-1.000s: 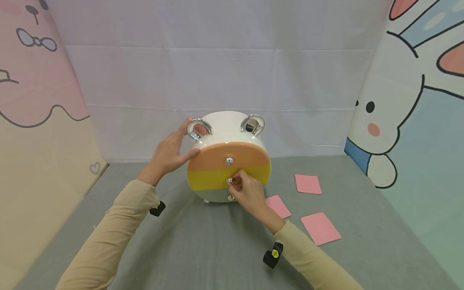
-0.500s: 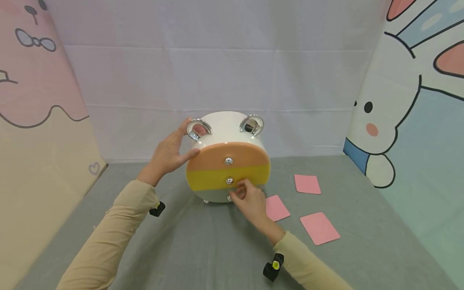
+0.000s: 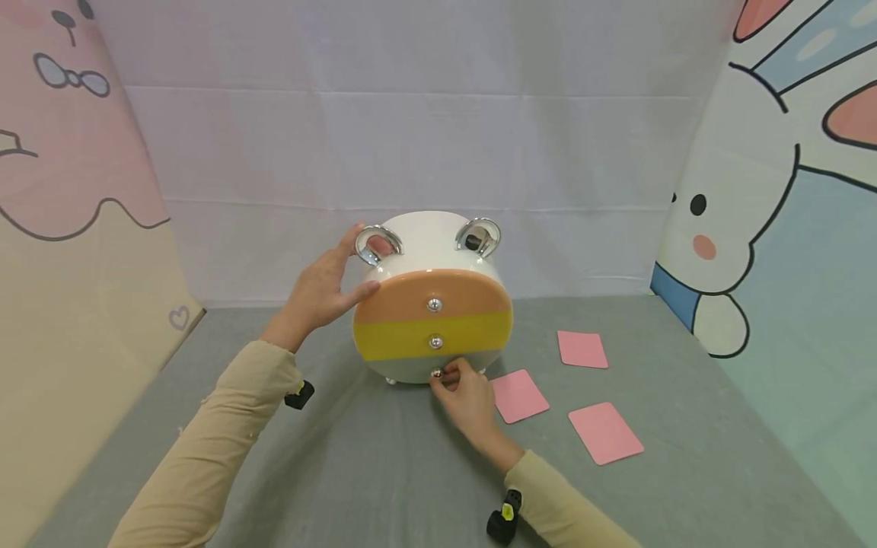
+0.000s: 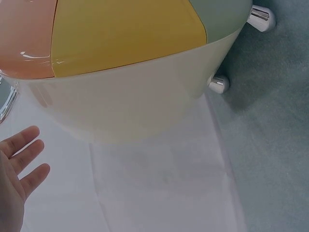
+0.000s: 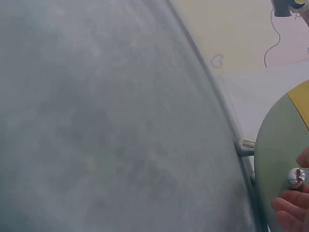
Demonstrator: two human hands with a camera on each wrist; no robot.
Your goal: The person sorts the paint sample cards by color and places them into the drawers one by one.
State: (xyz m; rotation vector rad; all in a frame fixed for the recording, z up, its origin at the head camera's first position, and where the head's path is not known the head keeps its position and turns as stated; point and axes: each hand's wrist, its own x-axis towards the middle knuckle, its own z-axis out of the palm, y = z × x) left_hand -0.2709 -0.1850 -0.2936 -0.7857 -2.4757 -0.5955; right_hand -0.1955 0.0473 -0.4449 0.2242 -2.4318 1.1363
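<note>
Cabinet stands on the tabletop, right grip pinched on its bottom knob, left grip spread against its upper-left side. Step, as judged: taking hold of the green drawer. Next move likely calls for a straight pull, cabinet braced.

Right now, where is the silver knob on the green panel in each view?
Head: the bottom knob is centred, below mid-height, at the fingertips of the right hand.
Left wrist: not in it.
Right wrist: near the right edge, below mid-height.
Shared landmark: the yellow panel, beside the green in all three.
</note>
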